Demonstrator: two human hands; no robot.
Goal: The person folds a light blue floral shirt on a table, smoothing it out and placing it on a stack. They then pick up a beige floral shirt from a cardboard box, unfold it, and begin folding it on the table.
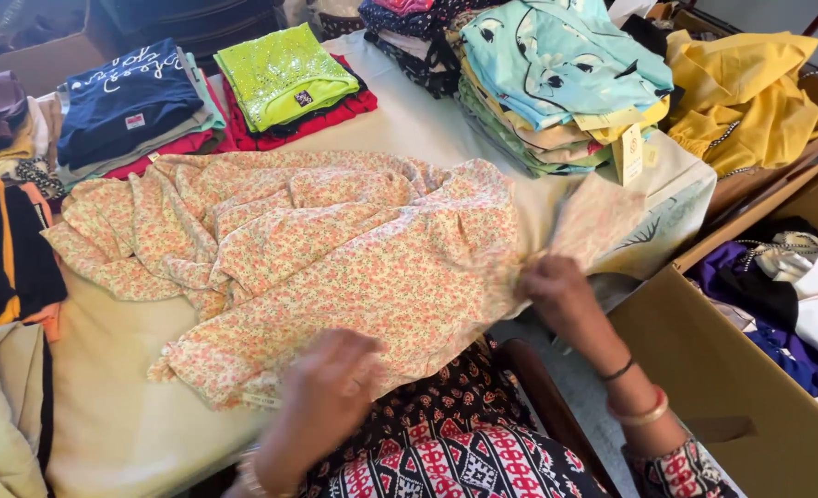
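Floral garment (335,249) spread crumpled on bench (114,415), frame centre. Right hand (557,290), centre right: fingers pinched on fabric edge. Left hand (331,392), lower centre, blurred: grip cannot be told. Judgement: edge to be held taut, creases smoothed flat before folding.

Pale paper tag (631,153) on folded stack; brown cardboard box (704,369) right.

Cloth-covered table (123,415): floral garment (335,240), folded stacks (538,83)
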